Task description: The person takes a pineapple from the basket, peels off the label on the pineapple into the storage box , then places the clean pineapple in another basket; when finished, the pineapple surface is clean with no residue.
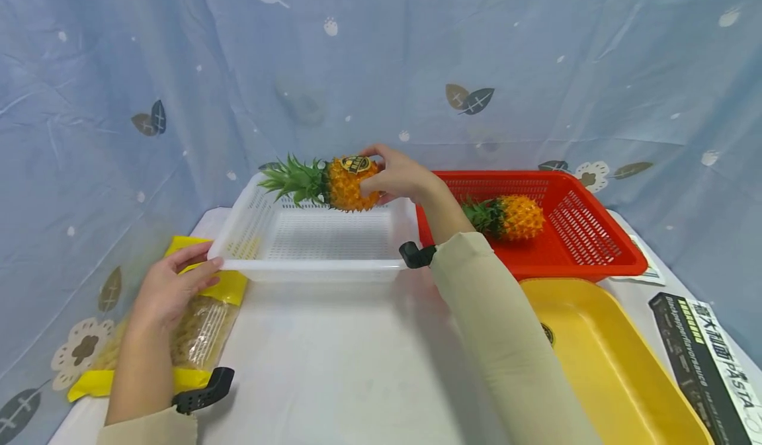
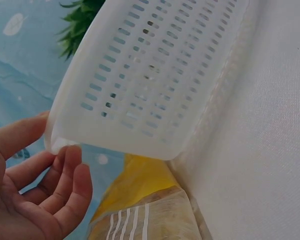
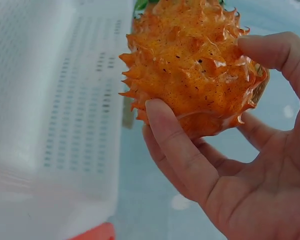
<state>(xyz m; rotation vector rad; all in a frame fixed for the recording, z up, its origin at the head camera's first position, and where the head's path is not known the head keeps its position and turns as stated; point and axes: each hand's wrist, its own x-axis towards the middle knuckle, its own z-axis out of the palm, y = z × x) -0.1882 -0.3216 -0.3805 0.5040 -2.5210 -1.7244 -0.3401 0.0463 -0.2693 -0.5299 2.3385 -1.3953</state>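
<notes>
A blue printed curtain (image 1: 381, 55) hung behind the white worktop (image 1: 333, 352), presumably as a plain backdrop. At the back of the worktop stood a white basket (image 1: 309, 266). The left hand (image 1: 175, 283) had its fingers curled at the rim of the near left corner, pinching it, likely because such light plastic could slide. Just to its right was a red basket (image 1: 586, 233), whose walls probably kept the pineapple (image 1: 518, 219) lying on its side within from rolling off. A yellow tray (image 1: 613, 339) sat in front of the red basket. A yellow-ended pasta bag (image 1: 205, 326) lay at the left edge and a black pasta box (image 1: 702, 365) at the right, perhaps to leave the middle for reaching.

The other pineapple (image 1: 342, 192) was held roughly level above the white basket, leaves to the left. The right hand (image 1: 401, 174) had its fingers grasping the rounded base end, likely a firmer hold than the leaves would give. A dark round sticker (image 1: 355, 164) showed on its skin.
</notes>
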